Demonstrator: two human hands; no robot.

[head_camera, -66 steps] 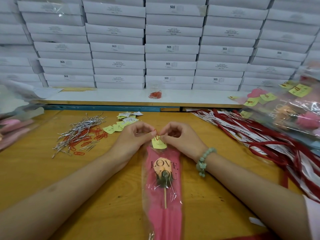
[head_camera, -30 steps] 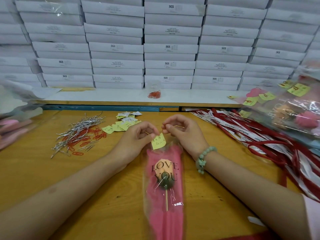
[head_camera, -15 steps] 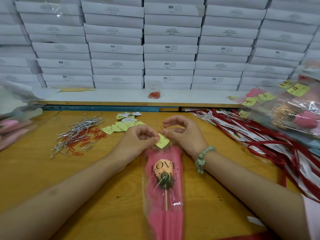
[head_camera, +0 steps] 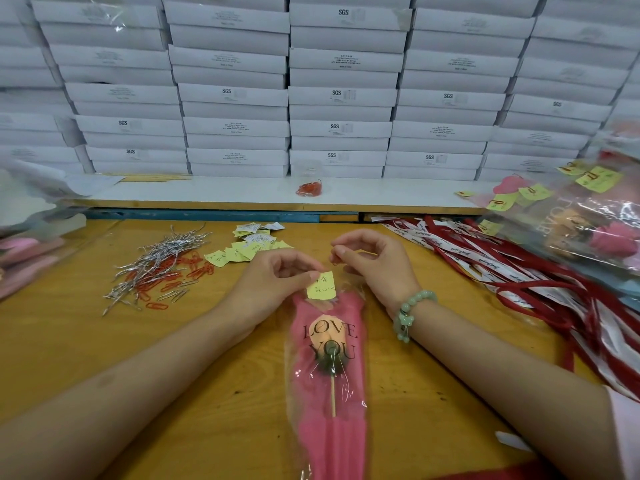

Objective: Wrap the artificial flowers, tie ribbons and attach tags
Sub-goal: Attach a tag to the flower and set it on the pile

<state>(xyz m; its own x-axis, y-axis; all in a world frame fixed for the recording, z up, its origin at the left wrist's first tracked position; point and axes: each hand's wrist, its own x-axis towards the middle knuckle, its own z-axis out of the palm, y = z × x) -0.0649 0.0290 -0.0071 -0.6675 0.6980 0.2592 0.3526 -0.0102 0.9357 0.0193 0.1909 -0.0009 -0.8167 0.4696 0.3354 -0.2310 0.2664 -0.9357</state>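
We see a wall of stacked white boxes [head_camera: 343, 95] behind a wooden table [head_camera: 207, 393]. To the right a heap of red ribbons [head_camera: 519, 282] spreads across the wood, with finished bouquets [head_camera: 588, 220] beyond it. Mid-table, pointing away from us, the flower [head_camera: 329, 375] lies flat in its clear and pink sleeve printed "LOVE YOU", between the person's two forearms. To the left sit a scatter of silver ties and red clips [head_camera: 156, 275] and some spare tags [head_camera: 249, 247]. The left hand [head_camera: 273, 282] has thumb and forefinger closed on a yellow tag [head_camera: 322, 287], holding it against the sleeve's far edge. The right hand [head_camera: 374, 268], just beside it, has its fingers curled, with thumb and forefinger seemingly pinching a small red clip [head_camera: 335, 261]; it is too small for us to be sure. We judge the flower very light, its film slick, crinkly and easily creased, and the stick inside stiff. We would hold it flat by the sleeve's top edge, film and tag pinched together, so the clip can slide over both.
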